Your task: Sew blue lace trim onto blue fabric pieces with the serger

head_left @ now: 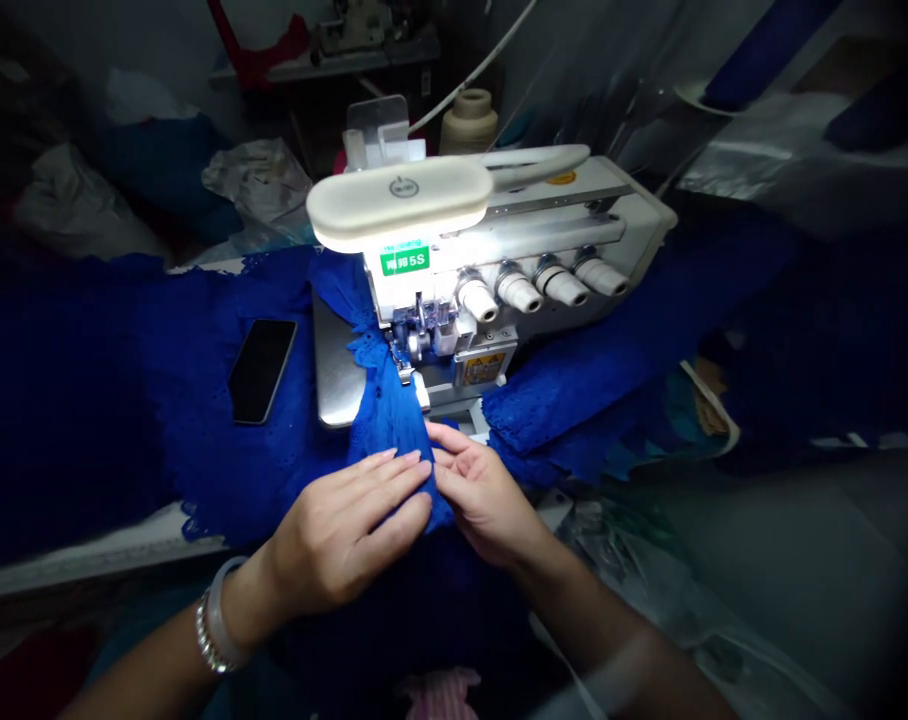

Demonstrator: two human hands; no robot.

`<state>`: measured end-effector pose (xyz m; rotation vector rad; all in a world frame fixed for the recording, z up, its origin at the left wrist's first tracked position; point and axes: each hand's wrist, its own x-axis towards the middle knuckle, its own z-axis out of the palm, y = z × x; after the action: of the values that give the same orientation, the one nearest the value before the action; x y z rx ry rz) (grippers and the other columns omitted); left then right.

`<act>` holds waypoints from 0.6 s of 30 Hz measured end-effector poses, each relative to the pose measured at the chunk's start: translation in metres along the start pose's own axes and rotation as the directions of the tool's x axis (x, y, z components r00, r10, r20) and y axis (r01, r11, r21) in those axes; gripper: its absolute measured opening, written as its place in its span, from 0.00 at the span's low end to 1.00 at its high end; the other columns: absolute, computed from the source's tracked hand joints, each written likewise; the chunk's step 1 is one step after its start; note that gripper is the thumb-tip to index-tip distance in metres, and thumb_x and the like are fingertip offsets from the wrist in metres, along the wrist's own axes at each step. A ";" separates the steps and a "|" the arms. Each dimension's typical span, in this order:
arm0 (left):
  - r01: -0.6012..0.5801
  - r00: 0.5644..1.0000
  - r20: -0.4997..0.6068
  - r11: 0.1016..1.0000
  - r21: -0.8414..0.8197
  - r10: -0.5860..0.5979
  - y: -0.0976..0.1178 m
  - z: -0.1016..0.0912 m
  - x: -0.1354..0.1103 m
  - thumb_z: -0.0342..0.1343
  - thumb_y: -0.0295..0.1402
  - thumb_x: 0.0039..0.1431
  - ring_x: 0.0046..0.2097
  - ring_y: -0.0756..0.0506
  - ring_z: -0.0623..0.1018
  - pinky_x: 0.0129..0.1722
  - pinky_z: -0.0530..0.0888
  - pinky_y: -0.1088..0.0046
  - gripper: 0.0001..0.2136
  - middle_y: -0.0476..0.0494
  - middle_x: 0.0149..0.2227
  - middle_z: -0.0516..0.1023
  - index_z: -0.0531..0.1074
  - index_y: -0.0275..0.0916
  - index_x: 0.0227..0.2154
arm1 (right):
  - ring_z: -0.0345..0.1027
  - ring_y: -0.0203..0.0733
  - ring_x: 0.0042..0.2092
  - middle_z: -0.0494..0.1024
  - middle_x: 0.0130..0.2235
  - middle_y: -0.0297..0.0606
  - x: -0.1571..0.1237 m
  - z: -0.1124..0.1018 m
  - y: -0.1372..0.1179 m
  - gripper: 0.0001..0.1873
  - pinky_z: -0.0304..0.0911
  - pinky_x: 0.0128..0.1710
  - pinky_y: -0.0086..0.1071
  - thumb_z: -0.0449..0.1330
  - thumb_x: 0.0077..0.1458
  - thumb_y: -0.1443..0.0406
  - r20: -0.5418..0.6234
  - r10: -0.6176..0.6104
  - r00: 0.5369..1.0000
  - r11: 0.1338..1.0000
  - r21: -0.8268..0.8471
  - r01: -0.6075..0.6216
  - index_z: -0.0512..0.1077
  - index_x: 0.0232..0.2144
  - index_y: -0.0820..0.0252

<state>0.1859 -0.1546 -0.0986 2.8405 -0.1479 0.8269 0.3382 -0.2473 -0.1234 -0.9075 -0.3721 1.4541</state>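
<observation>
A strip of blue lace fabric [390, 410] runs from under the presser foot [407, 352] of a white overlock sewing machine [529, 250] toward me. My left hand [345, 530] lies on the fabric with fingers stretched flat, pressing it down. My right hand [478, 490] is beside it, its fingers pinched on the fabric's right edge just in front of the machine. The fingertips of both hands almost touch. A bracelet sits on my left wrist.
A black phone [262, 368] lies on more blue fabric [124, 380] at the left. A lit lamp [401, 205] hangs over the needle. More blue fabric is piled at the right [611, 370]. A thread cone [469, 120] stands behind the machine.
</observation>
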 end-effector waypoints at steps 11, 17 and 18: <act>0.004 1.000 -0.009 0.999 0.032 -0.004 0.006 -0.004 -0.001 0.45 0.24 0.66 0.56 0.40 0.76 0.57 0.74 0.55 0.13 0.33 0.47 0.81 0.74 0.32 0.45 | 0.76 0.50 0.48 0.83 0.42 0.39 -0.005 0.011 0.000 0.19 0.68 0.53 0.50 0.68 0.49 0.57 0.046 -0.007 0.999 0.998 0.067 0.004 0.75 0.44 0.52; 0.028 0.999 -0.047 0.999 0.018 -0.027 0.012 -0.005 -0.003 0.52 0.23 0.62 0.54 0.41 0.78 0.55 0.76 0.55 0.08 0.34 0.45 0.82 0.74 0.34 0.41 | 0.76 0.51 0.48 0.83 0.42 0.39 -0.005 0.008 -0.002 0.20 0.68 0.52 0.50 0.68 0.49 0.56 0.023 -0.005 1.000 1.000 0.029 0.005 0.75 0.44 0.52; 0.030 0.998 -0.053 0.999 0.022 -0.029 0.012 -0.005 -0.002 0.53 0.23 0.62 0.53 0.41 0.79 0.54 0.76 0.55 0.08 0.34 0.44 0.82 0.74 0.34 0.41 | 0.76 0.52 0.48 0.83 0.42 0.40 -0.005 0.008 -0.003 0.20 0.68 0.52 0.50 0.68 0.49 0.55 0.019 -0.005 1.000 1.000 0.017 0.005 0.75 0.44 0.53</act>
<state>0.1799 -0.1654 -0.0937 2.8315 -0.0902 0.9017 0.3343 -0.2492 -0.1148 -0.8784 -0.3753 1.4605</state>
